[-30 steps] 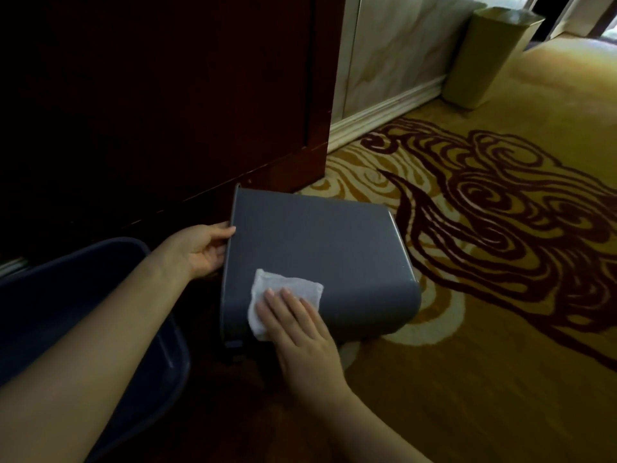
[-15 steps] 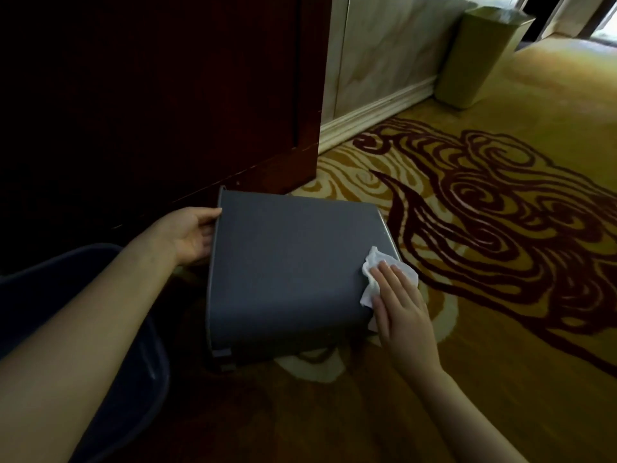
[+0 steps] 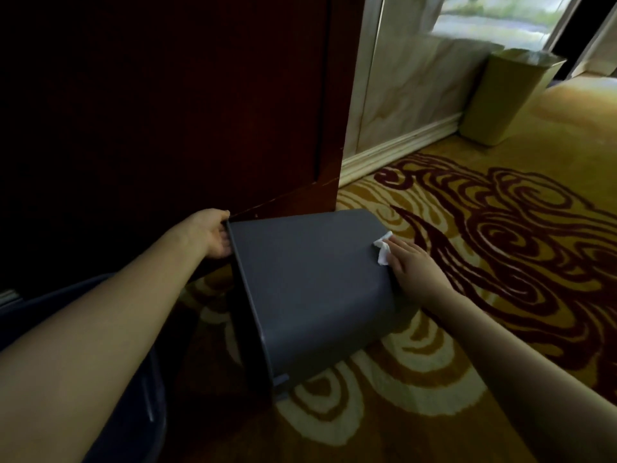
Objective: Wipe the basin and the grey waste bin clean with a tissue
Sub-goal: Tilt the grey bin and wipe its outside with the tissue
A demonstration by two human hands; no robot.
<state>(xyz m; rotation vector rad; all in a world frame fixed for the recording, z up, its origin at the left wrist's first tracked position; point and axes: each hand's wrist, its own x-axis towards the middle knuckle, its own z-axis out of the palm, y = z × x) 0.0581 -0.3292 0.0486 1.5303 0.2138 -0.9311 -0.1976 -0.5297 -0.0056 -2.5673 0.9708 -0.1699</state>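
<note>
A patterned yellow-and-maroon carpet (image 3: 500, 329) covers the floor, with a dark wooden door panel (image 3: 167, 111) rising behind the work. On the carpet, directly ahead of the person, the grey waste bin (image 3: 310, 289) lies tipped on its side, its long axis running roughly left to right: the open rim points left and toward the camera, and the closed base end points right, toward the swirled part of the carpet. The broad upward-facing side wall fills the space between the two hands. At the lower left edge a dark basin (image 3: 147, 412) shows only part of its rim, close beside the left forearm and well apart from the wiping. The left hand (image 3: 213, 233) curls closed over the bin's far rim corner, bracing it. The right hand (image 3: 412, 262) lies flat with fingers extended, pressing a crumpled white tissue (image 3: 383, 250) against the bin's right-hand edge, where the side wall rounds toward the base. The right hand is therefore the one at the base end, and the unwiped run of wall lies leftward from it, along the bin's length toward the rim. I judge the next stroke should travel along that axis while the left hand's grip stops the bin from rolling or sliding on the carpet.
</note>
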